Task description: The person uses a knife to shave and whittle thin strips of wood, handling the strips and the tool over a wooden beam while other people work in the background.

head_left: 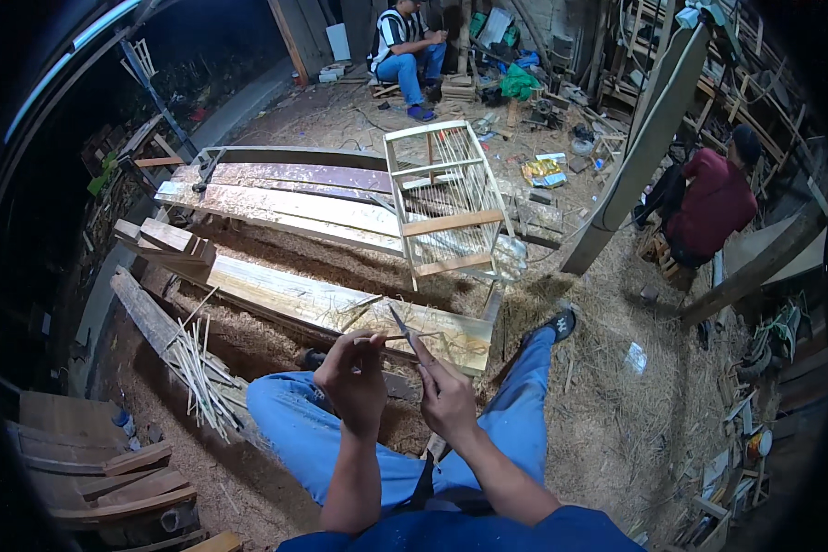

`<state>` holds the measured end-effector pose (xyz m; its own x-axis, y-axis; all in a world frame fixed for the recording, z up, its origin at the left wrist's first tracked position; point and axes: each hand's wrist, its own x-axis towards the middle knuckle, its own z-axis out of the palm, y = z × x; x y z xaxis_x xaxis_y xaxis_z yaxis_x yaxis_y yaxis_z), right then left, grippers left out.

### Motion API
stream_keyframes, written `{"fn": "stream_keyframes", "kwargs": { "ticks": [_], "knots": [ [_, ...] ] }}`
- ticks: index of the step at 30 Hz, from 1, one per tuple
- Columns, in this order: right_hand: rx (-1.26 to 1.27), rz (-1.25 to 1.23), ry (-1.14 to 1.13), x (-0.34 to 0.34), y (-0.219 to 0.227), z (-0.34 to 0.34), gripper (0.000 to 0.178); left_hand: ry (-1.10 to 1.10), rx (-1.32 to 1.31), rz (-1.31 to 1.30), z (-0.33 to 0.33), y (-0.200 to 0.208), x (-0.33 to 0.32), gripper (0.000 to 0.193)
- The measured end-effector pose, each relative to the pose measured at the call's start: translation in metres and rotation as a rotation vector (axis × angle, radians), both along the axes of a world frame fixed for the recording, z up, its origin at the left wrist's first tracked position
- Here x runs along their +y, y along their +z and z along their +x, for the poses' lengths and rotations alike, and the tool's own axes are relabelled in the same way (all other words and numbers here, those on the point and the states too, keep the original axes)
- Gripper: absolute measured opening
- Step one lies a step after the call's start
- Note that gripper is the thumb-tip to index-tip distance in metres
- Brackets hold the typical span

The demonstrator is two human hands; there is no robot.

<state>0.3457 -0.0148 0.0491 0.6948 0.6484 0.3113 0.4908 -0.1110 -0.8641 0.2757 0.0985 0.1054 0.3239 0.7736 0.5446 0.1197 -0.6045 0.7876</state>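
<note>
My left hand [353,375] is closed in a pinch on one end of a thin wooden stick [394,338], held level above the work bench. In my right hand [448,397] is a knife, its narrow blade [398,321] pointing up and to the left. The blade crosses the stick, and my right thumb and fingers lie close to that crossing. Most of the knife's handle is hidden by my fingers. Below both hands, a long plank bench [313,296] carries thin shavings at its near right end.
A bundle of pale thin sticks [201,375] lies on a board at left. Beyond the bench stand a slatted wooden frame [451,221] and more planks [285,204]. A post [607,221] rises at right. Two people [408,48] sit farther off, amid shavings and scrap wood.
</note>
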Motion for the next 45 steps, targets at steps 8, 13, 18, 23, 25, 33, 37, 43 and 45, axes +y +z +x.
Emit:
{"fn": "stream_keyframes", "kwargs": {
  "ticks": [8,13,18,23,25,33,37,43,45],
  "knots": [
    [-0.055,0.006,0.003,-0.001,-0.019,0.009,0.055,0.015,0.051,0.037,0.000,0.011,-0.008,0.007],
    [-0.147,-0.069,0.054,-0.002,0.008,-0.007,0.061,0.050,-0.009,0.003,0.000,0.003,-0.002,0.009],
    [-0.092,-0.145,-0.024,-0.003,-0.021,0.006,0.073,0.038,0.046,0.033,0.000,0.009,-0.007,0.010],
    [-0.150,-0.131,0.074,-0.009,0.008,-0.002,0.083,0.027,0.010,0.047,0.007,0.010,-0.009,0.011],
    [-0.114,-0.144,0.048,-0.009,-0.001,0.000,0.077,0.019,0.003,0.033,0.007,0.004,-0.008,0.012],
    [-0.001,-0.240,-0.020,-0.013,-0.073,0.022,0.082,-0.029,0.014,0.111,0.010,0.002,-0.008,0.012],
    [-0.066,-0.009,0.035,-0.004,-0.001,0.003,0.077,0.005,0.040,0.050,0.009,0.002,-0.009,0.012],
    [0.092,-0.312,-0.083,-0.009,-0.107,0.023,0.063,0.033,0.048,0.079,0.006,0.007,-0.004,0.009],
    [0.025,-0.154,-0.081,0.002,-0.085,0.020,0.064,0.040,0.045,0.079,0.009,0.004,-0.002,0.010]
  ]
}}
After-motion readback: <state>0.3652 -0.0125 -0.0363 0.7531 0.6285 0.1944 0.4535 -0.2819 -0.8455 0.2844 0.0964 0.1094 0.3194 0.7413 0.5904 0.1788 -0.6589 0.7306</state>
